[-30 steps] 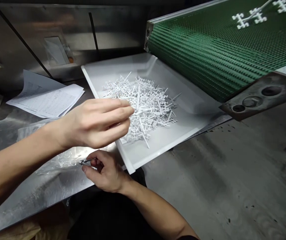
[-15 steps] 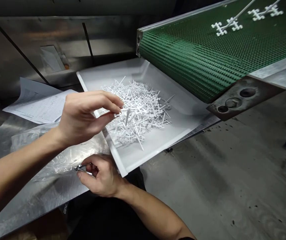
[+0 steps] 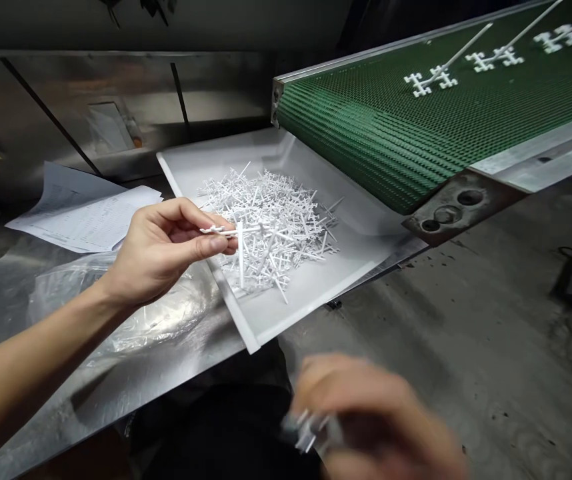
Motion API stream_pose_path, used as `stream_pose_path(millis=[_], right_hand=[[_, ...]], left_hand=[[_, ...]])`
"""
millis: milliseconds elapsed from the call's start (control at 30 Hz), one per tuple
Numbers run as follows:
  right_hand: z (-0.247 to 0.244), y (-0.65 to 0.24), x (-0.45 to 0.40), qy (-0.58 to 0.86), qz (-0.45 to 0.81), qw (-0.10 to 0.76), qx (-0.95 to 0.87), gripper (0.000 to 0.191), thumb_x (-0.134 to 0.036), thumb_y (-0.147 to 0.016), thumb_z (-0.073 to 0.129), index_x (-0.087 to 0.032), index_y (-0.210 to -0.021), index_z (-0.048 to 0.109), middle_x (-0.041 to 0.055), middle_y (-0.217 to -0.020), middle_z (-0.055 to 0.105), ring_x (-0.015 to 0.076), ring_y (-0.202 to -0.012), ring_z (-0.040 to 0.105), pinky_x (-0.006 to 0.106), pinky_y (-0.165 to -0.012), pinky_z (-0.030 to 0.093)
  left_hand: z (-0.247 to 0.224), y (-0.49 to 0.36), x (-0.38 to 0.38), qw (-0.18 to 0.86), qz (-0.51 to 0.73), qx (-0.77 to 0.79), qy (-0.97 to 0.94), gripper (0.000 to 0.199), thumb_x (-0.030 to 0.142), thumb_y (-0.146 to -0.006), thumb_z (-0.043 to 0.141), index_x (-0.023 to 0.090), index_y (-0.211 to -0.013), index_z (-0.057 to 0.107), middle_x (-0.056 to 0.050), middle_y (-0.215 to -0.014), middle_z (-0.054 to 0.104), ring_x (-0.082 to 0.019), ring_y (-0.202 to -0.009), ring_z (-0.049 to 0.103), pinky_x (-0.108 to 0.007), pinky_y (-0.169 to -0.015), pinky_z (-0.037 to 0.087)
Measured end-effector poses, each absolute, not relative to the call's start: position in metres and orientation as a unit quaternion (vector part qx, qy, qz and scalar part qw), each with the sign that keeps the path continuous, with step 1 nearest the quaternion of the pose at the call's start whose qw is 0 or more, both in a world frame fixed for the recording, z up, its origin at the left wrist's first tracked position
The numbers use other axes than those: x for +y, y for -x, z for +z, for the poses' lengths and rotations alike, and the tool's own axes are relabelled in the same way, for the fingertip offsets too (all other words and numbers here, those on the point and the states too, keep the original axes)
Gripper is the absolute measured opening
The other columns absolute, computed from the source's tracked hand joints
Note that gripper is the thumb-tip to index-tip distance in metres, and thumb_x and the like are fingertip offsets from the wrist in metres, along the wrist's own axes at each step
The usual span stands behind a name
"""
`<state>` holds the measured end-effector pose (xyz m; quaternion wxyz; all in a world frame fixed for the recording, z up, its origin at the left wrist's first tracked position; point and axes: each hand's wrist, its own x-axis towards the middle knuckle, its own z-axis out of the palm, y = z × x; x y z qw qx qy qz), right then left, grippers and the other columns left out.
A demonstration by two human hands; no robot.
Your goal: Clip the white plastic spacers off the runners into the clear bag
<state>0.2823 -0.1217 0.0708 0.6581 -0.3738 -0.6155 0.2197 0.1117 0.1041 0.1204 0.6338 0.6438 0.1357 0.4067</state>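
Observation:
My left hand [image 3: 159, 250] pinches a white plastic sprue piece [image 3: 241, 257] between thumb and fingers, above the left side of a white tray [image 3: 311, 293]. One thin stem of the piece points down. Beneath it in the tray lies a heap of small white plastic pieces [image 3: 286, 207]. My right hand [image 3: 366, 407], blurred by motion, is low in front of my body, apart from the tray. Its fingers are closed round a small shiny metal clipper [image 3: 307, 433], whose details are smeared.
A green conveyor belt [image 3: 366, 147] ends over the tray's right side, carrying several white branched pieces [image 3: 431, 81]. Printed papers [image 3: 96, 217] and a clear plastic bag [image 3: 166, 320] lie on the metal table [image 3: 131, 393]. Concrete floor [image 3: 466, 333] shows at the right.
My right hand has swung right and toward me with the clipper, away from the table edge. My left hand has turned and holds the sprue piece more upright. The belt pieces have shifted toward the tray.

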Motion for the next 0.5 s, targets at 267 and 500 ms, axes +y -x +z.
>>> stream_pose_path(millis=[267,500], right_hand=[[0.115,-0.311,-0.034,0.486,0.012,0.677,-0.552,0.011,-0.024,-0.103,0.084,-0.025,-0.113,0.078,0.0038,-0.106,0.081,0.0159,-0.077,0.074,0.034,-0.071,0.067],[0.11,-0.303,-0.024,0.499,0.062,0.692,-0.518,0.015,-0.022,-0.098,0.086,-0.025,-0.107,0.074,-0.0011,-0.091,0.074,0.0152,-0.079,0.077,0.03,-0.069,0.068]], left_hand=[[0.118,-0.113,0.094,0.651,0.401,0.155,-0.625,0.029,0.026,-0.081,0.106,0.019,-0.086,0.079,-0.004,-0.095,0.089,-0.02,-0.084,0.089,-0.032,-0.083,0.079],[0.115,-0.105,0.094,0.612,0.398,0.139,-0.67,0.021,0.026,-0.084,0.104,0.022,-0.086,0.083,-0.006,-0.097,0.089,-0.022,-0.088,0.089,-0.033,-0.085,0.079]])
